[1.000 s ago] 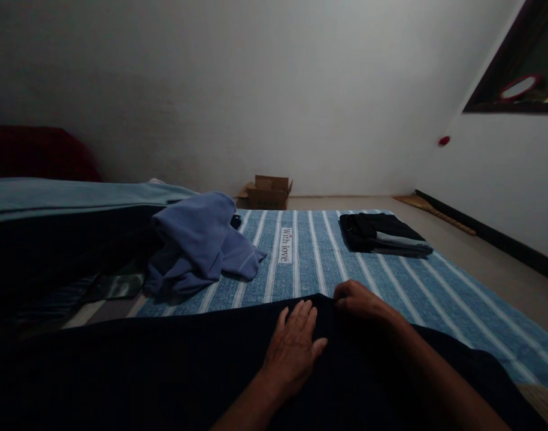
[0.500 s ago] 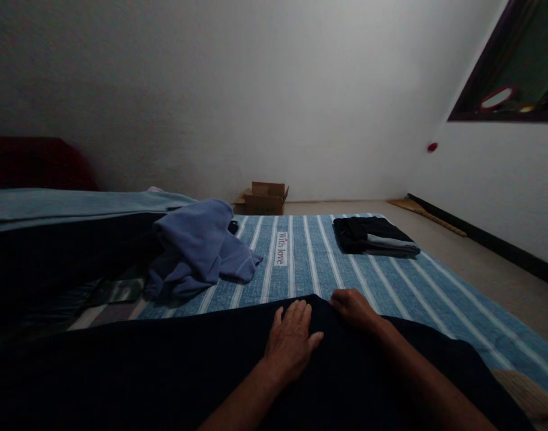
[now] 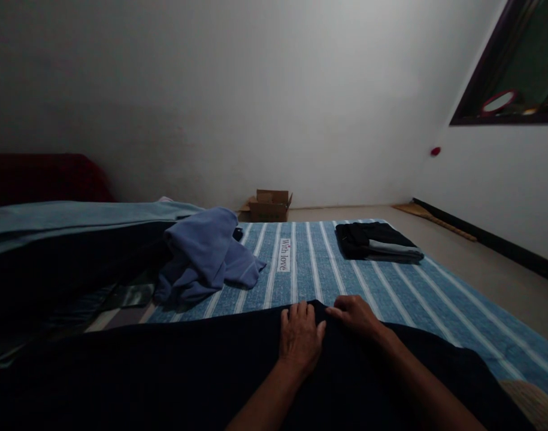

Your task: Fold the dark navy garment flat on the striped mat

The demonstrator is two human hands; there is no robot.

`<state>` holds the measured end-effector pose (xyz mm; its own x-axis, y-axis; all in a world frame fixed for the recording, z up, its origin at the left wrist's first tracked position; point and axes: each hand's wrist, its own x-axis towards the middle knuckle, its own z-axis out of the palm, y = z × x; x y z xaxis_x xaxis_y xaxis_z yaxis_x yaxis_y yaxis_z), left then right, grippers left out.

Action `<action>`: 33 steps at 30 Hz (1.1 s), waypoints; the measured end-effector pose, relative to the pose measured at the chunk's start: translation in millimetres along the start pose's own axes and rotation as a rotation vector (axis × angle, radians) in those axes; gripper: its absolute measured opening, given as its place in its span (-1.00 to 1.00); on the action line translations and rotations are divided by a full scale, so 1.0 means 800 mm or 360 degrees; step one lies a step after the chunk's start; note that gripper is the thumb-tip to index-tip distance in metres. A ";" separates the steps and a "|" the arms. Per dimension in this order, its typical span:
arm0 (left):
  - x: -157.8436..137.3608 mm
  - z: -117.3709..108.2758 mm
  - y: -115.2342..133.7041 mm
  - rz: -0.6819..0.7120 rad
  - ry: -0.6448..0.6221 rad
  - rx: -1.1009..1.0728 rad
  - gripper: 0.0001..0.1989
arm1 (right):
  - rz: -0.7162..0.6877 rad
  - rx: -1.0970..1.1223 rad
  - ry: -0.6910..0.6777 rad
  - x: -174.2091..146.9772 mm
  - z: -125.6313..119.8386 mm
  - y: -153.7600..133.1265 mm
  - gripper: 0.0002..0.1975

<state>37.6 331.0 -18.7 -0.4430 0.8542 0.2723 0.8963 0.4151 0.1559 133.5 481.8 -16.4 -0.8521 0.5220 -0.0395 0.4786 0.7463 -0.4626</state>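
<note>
A large dark navy cloth (image 3: 166,371) lies spread across the near part of a blue striped mat (image 3: 390,287). My left hand (image 3: 300,338) rests flat on the cloth near its far edge, fingers together. My right hand (image 3: 355,313) sits just to the right of it, fingers pinching the cloth's far edge. The two hands almost touch.
A crumpled periwinkle garment (image 3: 206,254) lies on the mat at the left. A folded stack of dark clothes (image 3: 377,242) sits at the far right of the mat. A cardboard box (image 3: 268,206) stands by the wall. Dark and teal bedding (image 3: 67,239) fills the left side.
My hands have drawn closer together at the cloth's far edge. The view has shifted slightly.
</note>
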 end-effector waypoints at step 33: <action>-0.002 0.007 -0.009 -0.0025 0.0003 -0.0204 -0.68 | -0.0716 0.0259 0.0288 -0.033 0.072 -0.011 -0.53</action>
<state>31.9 328.3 -25.5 -0.4569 0.8475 0.2704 0.8795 0.3847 0.2802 139.6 437.9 -62.6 -0.9088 0.2380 0.3428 0.0216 0.8471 -0.5310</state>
